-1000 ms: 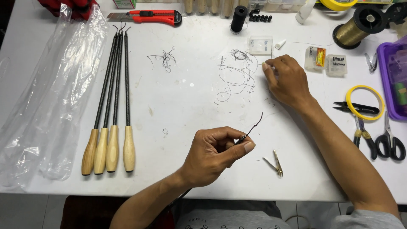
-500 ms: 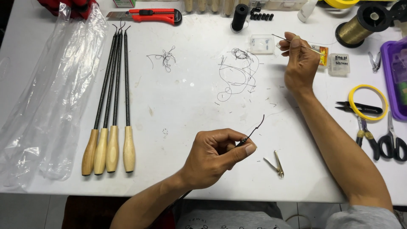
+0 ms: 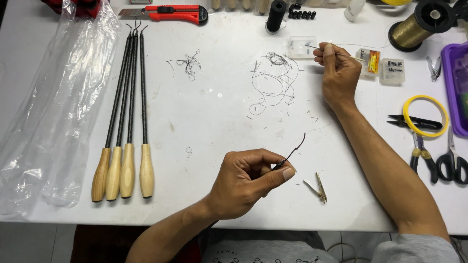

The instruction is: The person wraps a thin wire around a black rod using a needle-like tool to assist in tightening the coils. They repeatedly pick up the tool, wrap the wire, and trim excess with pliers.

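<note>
**Two hands at a rod-wrapping bench: one pinches a thin dark rod tip, the other a fine needle-like tool**

The left hand (image 3: 248,182) hovers over the near edge of the white table (image 3: 209,117), its fingers curled in and its thumb pressed against the forefinger, pinching a thin dark rod tip (image 3: 292,152) that sticks up and to the right, slightly bent at its end. Just to the right of this hand, small brass tweezers (image 3: 318,187) lie flat on the table, apart from the fingers.

The right hand (image 3: 339,73) reaches to the far side of the table, with the fingertips closed around a fine needle-like tool (image 3: 336,51) that lies nearly level across the hand. The hand sits just in front of a small clear plastic box (image 3: 301,47), and two more small boxes (image 3: 385,65) stand just to its right. A loose tangle of black thread (image 3: 273,80) lies on the table just left of the hand, and a smaller tangle (image 3: 186,63) lies farther left.

Four thin black rods with wooden handles (image 3: 124,170) lie side by side on the left half of the table, beside a clear plastic bag (image 3: 53,112). Along the far edge are a red utility knife (image 3: 168,12), a black thread spool (image 3: 276,14) and a gold thread spool (image 3: 414,28). At the right lie a yellow ring (image 3: 425,116), black snips (image 3: 414,122), pliers (image 3: 423,158) and scissors (image 3: 453,163).
</note>
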